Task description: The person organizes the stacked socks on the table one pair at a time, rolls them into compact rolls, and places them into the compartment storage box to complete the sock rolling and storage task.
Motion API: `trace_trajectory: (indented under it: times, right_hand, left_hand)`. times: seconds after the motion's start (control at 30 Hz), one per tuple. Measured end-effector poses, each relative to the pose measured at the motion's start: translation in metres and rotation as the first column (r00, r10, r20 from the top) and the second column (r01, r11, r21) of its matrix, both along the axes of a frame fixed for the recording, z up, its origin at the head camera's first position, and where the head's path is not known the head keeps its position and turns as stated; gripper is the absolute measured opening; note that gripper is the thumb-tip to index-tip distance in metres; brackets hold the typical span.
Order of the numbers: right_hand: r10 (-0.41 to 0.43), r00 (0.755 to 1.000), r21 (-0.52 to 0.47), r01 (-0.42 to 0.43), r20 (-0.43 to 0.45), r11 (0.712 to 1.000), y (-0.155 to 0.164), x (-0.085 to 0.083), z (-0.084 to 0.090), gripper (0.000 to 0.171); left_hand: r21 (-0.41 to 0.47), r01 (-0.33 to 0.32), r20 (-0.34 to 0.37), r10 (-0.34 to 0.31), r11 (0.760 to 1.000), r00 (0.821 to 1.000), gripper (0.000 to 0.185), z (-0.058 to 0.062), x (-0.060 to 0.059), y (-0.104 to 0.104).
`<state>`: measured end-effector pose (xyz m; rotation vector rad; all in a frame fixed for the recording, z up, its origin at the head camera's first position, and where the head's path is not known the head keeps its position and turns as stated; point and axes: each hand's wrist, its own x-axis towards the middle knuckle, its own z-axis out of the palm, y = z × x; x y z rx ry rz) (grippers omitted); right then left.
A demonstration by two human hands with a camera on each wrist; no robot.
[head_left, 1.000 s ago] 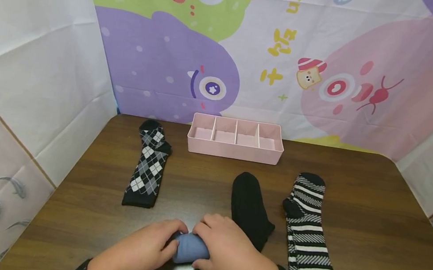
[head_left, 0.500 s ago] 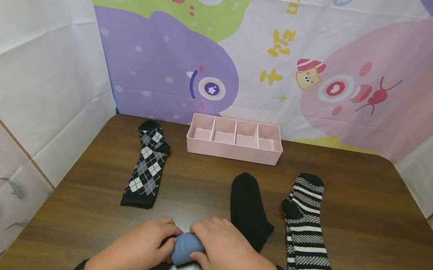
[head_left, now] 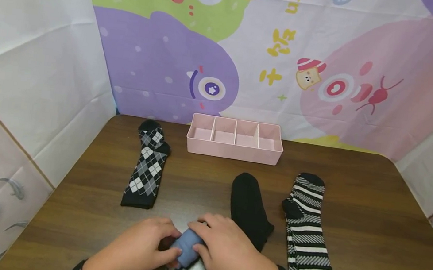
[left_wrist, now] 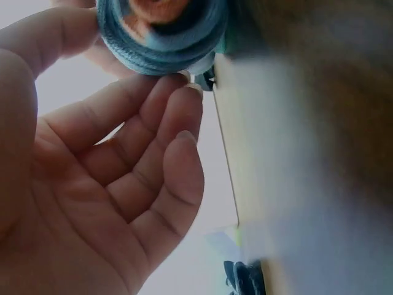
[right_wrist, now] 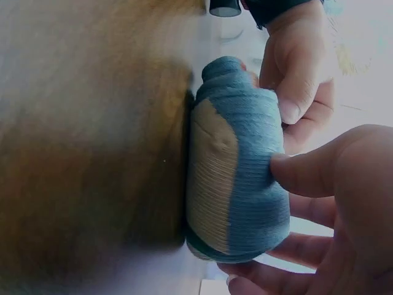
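A rolled-up blue sock (head_left: 188, 247) is between my two hands, low in the middle of the head view. My left hand (head_left: 144, 243) pinches its left end between thumb and fingers. From the other side my right hand (head_left: 230, 256) grips the roll, its thumb pressing the side in the right wrist view. That view also shows a tan patch (right_wrist: 212, 181) on the blue knit. In the left wrist view the coiled end of the sock (left_wrist: 163, 58) sits above my left fingers. A plain black sock (head_left: 249, 210) lies just beyond my right hand.
A pink box (head_left: 234, 151) with several compartments stands at the table's far edge. An argyle sock (head_left: 146, 167) lies at left, a striped black-and-white sock (head_left: 311, 235) at right on the wooden table (head_left: 374, 224). A cartoon cloth (head_left: 268, 101) hangs behind.
The blue roll has turned from lying roughly crosswise to a slant between my hands. My left thumb has come onto its near side. The other socks and the box stay put.
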<state>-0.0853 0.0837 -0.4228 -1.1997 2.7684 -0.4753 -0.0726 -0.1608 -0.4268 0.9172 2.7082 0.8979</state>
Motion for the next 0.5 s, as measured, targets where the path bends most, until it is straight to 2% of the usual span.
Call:
trace_trajectory:
  times: [0.1,0.2,0.37,0.43,0.5]
  right_hand:
    - [-0.061,0.998,-0.020,0.061,-0.016,0.998,-0.0010,-0.0001,-0.0014,0.046]
    - [-0.165,0.986,-0.019,0.165,-0.012,0.986,-0.0025,0.0004,-0.0013,0.053]
    - [-0.353,0.934,0.055,0.350,0.053,0.935,-0.0027,0.0028,0.0015,0.057]
    - [-0.381,0.921,0.070,0.376,0.084,0.924,-0.0021,0.0038,0.0022,0.056]
    - [-0.379,0.918,0.058,0.375,0.115,0.925,-0.0014,0.0045,0.0022,0.056]
  left_hand:
    - [-0.013,-0.017,0.014,0.017,1.000,1.000,0.015,-0.0004,-0.0004,0.0008]
    - [-0.041,-0.032,0.038,0.033,0.999,0.999,0.018,-0.0011,-0.0007,0.0019]
    - [-0.085,-0.041,0.088,0.049,0.996,0.995,0.025,-0.0006,-0.0010,0.0052]
    - [-0.085,-0.042,0.094,0.050,0.996,0.994,0.026,-0.0001,-0.0007,0.0072]
    - [-0.083,-0.048,0.095,0.056,0.995,0.994,0.026,-0.0001,0.0001,0.0092]
